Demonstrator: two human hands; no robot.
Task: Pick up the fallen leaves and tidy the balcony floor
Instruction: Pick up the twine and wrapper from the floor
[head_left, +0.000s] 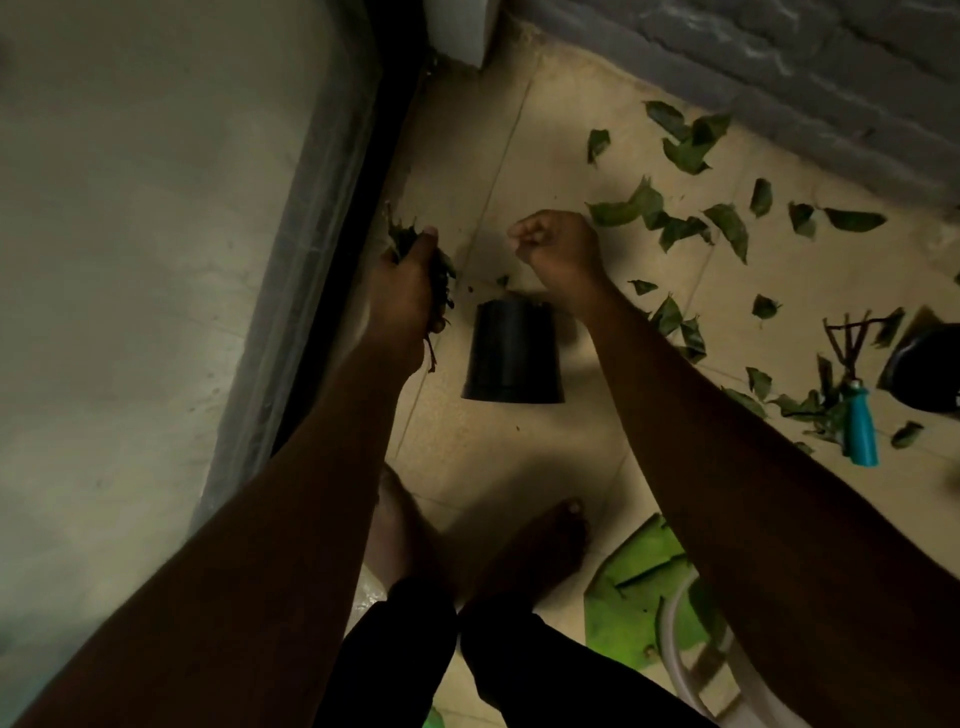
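— How is the left hand (410, 291) seen?

— It is closed round a bunch of dark leaves (402, 236). The fingers are curled tightly, and leaf tips and thin stems are pushed out above and below the fist. The hand is held above the floor (493, 467), close beside the dark frame of the glass door (130, 260).

— And the right hand (558, 249)?

— It is curled into a fist, with the knuckles turned up. It cannot be told whether something thin is pinched inside it. It is held just above a black plastic pot (511, 353), whose wider end is turned toward the camera.

— Is the pot touched by either hand?

— No contact can be made out. The pot is seen between the two forearms.

— Where are the fallen leaves (727, 228) found?

— They are scattered over the beige tiles on the right side, from the grey brick wall (779, 62) down to a hand rake with a teal handle (860, 431). Some leaves are lying under and around the rake. A few are partly hidden behind the right forearm.

— What else is shown?

— Two bare feet (540, 540) are placed on the tiles below the pot. A large bright green leaf (639, 571) and a white hose (680, 639) are seen at the lower right.
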